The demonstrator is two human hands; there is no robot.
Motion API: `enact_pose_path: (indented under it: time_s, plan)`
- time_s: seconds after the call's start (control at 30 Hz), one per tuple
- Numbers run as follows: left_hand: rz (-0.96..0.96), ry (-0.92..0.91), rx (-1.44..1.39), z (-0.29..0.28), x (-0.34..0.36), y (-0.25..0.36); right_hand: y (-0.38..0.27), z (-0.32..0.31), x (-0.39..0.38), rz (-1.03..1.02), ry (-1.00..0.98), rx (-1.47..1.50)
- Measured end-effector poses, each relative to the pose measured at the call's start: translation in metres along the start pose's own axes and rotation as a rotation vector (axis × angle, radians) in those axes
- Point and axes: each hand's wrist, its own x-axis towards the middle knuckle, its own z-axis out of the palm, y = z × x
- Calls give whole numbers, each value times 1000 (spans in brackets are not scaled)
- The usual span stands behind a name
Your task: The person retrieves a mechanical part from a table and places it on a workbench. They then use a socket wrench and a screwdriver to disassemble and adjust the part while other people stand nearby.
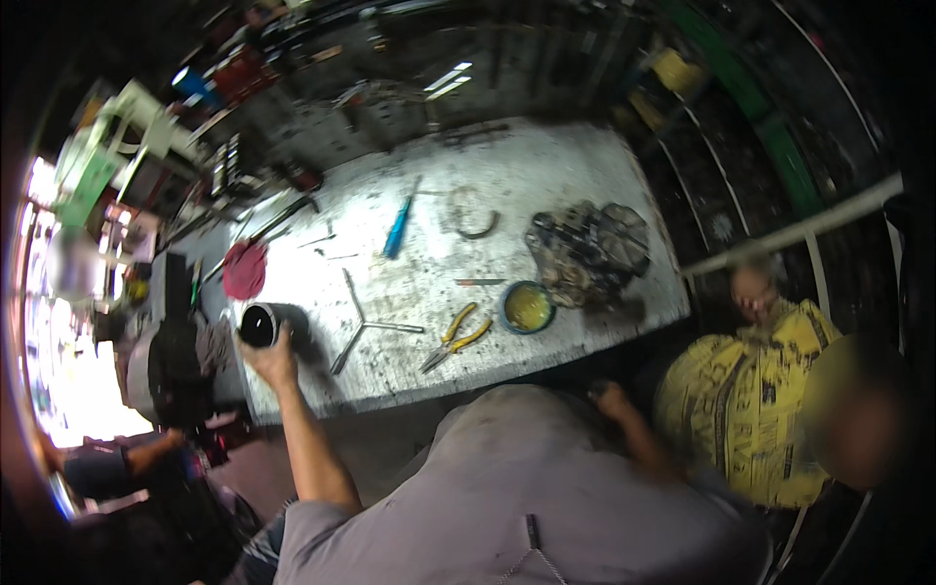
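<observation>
At the left end of the metal bench (pixel 390 375), my left hand (pixel 274 362) is closed around a dark, hollow cylinder (pixel 259 326) with a pale rim. My right hand (pixel 614 401) is curled low by my body, off the bench's front edge; a small dark thing shows at its fingers, too blurred to name. Between the hands lie a three-armed Y-shaped wrench (pixel 362 324) and pliers with yellow handles (pixel 457 341). A round tub of yellowish grease (pixel 527 308) stands right of the pliers. Just beyond my left hand is a crumpled red cloth (pixel 245 270).
Farther back lie a blue-handled screwdriver (pixel 398 230), a curved dark band (pixel 479 226) and a heap of dirty rags (pixel 590 252). Dark machinery (pixel 156 366) stands left of the bench. A person in a yellow shirt (pixel 746 400) is close on the right; another person's arm (pixel 151 452) shows at left.
</observation>
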Motion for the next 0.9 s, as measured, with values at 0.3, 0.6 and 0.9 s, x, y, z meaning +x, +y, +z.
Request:
enact_pose_path:
  time_s: [0.3, 0.6, 0.9]
  plan:
    - [495, -412, 260, 22, -127, 5, -223, -98, -66, -347, -303, -40]
    - [360, -615, 55, 31, -103, 12, -349, -139, -88, -754, -286, -9]
    - [123, -822, -896, -16, -199, 131, -393, -114, -99, -973, -129, 184]
